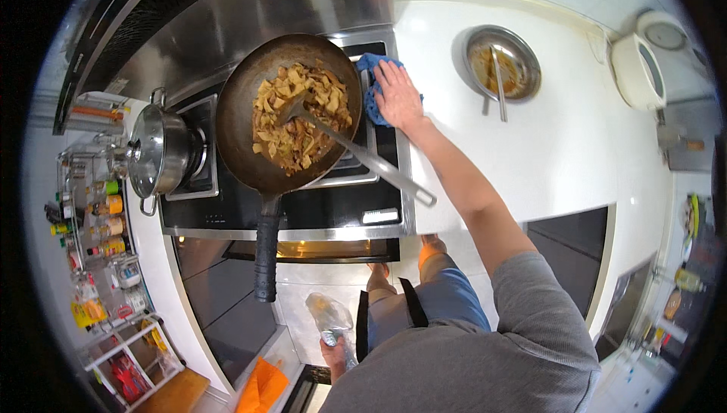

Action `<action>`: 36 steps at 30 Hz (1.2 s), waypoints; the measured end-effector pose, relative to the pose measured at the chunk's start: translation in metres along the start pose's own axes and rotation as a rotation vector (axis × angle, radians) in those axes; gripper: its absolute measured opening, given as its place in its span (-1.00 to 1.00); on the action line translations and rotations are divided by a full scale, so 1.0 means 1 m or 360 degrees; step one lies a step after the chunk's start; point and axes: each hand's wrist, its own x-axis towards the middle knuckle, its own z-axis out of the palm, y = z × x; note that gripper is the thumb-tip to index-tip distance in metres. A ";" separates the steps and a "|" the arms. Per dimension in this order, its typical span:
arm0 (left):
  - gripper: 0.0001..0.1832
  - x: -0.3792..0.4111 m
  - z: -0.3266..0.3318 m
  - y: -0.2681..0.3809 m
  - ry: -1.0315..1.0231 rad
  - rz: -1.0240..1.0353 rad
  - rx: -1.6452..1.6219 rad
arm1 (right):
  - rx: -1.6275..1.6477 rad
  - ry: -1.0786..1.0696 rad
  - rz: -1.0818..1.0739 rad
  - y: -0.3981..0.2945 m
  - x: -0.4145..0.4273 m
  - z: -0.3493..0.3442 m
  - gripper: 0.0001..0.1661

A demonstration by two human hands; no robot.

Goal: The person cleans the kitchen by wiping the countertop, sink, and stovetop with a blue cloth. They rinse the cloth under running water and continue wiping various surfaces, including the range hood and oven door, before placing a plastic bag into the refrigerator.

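Note:
My right hand (399, 95) lies palm down on a crumpled blue cloth (376, 107), pressing it against the right edge of the black gas stove (341, 211). Just left of the cloth is a dark wok (235, 146) with sliced, browned food (298, 120) in it. A metal spatula (369, 157) rests in the food, its handle reaching over the stove's front right corner. Low beside my body, my left hand (334, 353) grips a clear plastic bag (329, 313); what is inside it is unclear.
The wok's black handle (266, 259) sticks out past the stove's front edge. A lidded steel pot (162, 151) occupies the left burner. On the white counter (568, 157) stands a sauce-stained metal bowl (525, 69) with a utensil (500, 83). Bottles (108, 205) line the left rack.

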 end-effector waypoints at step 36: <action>-0.27 -0.177 0.119 0.014 0.0209 -0.0482 -0.0057 | -0.0362 0.0675 -0.0990 0.077 0.181 -0.053 -0.65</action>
